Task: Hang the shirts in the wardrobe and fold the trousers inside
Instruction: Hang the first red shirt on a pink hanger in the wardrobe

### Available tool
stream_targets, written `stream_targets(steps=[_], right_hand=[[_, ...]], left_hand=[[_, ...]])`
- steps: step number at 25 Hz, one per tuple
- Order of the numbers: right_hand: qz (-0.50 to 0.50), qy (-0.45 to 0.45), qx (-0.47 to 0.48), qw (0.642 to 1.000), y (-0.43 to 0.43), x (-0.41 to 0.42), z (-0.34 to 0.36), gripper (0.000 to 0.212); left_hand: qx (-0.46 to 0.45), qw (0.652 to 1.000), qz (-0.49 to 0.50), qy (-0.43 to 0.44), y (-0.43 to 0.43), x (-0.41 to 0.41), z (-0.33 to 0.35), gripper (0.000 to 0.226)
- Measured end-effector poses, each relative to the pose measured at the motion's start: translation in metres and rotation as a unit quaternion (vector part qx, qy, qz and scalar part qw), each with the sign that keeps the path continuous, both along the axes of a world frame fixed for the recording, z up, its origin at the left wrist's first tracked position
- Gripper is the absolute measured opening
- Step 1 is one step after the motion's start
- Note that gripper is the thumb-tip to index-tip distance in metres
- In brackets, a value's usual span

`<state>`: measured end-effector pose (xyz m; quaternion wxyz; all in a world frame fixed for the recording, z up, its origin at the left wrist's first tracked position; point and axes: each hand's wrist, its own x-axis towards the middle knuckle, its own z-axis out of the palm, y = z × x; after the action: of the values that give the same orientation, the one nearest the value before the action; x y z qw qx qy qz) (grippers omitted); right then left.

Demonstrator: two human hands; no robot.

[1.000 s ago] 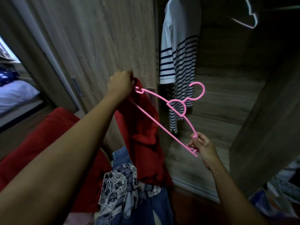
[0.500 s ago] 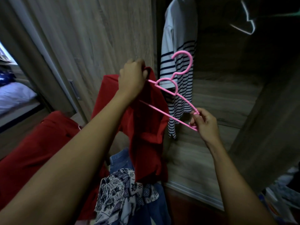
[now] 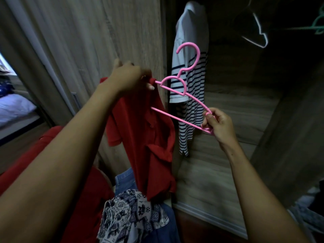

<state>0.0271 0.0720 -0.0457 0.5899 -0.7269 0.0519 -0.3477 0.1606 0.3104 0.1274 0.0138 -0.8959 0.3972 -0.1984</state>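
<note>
While raised left hand (image 3: 128, 77) grips red shirt (image 3: 140, 130), right hand (image 3: 219, 124) pinches pink hanger (image 3: 185, 92) end.

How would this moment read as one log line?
step: fitting red shirt onto pink hanger | left hand: grips shirt | right hand: pinches hanger end | striped shirt: hanging in wardrobe

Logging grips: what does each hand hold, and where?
Left hand grips the red shirt at its top; right hand pinches the pink hanger at its bare end.
</note>
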Motion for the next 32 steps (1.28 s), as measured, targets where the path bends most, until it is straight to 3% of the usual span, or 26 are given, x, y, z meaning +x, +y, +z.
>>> stream_targets(steps=[3, 5, 7, 9, 10, 12, 15, 18, 21, 26, 32], right_hand=[[-0.046, -0.008, -0.008, 0.999, 0.004, 0.002, 0.011, 0.021], [-0.158, -0.008, 0.017, 0.987, 0.004, 0.006, 0.012, 0.018], [-0.313, 0.000, 0.105, 0.944, 0.012, 0.011, -0.001, 0.041], [-0.386, 0.013, 0.171, 0.906, 0.033, 0.019, -0.024, 0.037], [-0.350, 0.034, 0.174, 0.920, 0.046, 0.023, -0.034, 0.031], [-0.184, 0.104, 0.112, 0.971, 0.069, 0.039, -0.047, 0.027], [-0.044, 0.199, -0.009, 0.979, 0.085, 0.065, -0.041, 0.030], [-0.104, 0.224, -0.066, 0.967, 0.081, 0.078, -0.027, 0.020], [-0.152, 0.140, -0.028, 0.978, 0.065, 0.073, -0.009, 0.021], [-0.121, 0.083, 0.065, 0.987, 0.031, 0.081, 0.013, 0.006], [-0.060, 0.114, -0.032, 0.991, 0.010, 0.072, 0.047, 0.017]], left_hand=[[-0.105, 0.992, -0.063, 0.031, 0.005, 0.005, -0.006, 0.037], [-0.141, 0.986, -0.088, 0.008, 0.011, 0.008, -0.009, 0.039], [-0.184, 0.977, -0.109, 0.004, 0.017, 0.011, -0.010, 0.043], [-0.215, 0.969, -0.118, 0.011, 0.022, 0.013, -0.008, 0.045], [-0.226, 0.967, -0.121, 0.012, 0.023, 0.013, -0.007, 0.046], [-0.237, 0.963, -0.127, 0.009, 0.025, 0.011, -0.003, 0.047], [-0.245, 0.958, -0.151, 0.016, 0.029, 0.006, 0.000, 0.041], [-0.251, 0.955, -0.154, 0.026, 0.042, 0.008, 0.000, 0.037], [-0.253, 0.962, -0.108, -0.001, 0.064, 0.021, -0.008, 0.036], [-0.267, 0.963, -0.046, 0.006, 0.088, 0.044, -0.033, 0.019], [-0.265, 0.961, 0.059, -0.047, 0.103, 0.050, -0.054, 0.014]])
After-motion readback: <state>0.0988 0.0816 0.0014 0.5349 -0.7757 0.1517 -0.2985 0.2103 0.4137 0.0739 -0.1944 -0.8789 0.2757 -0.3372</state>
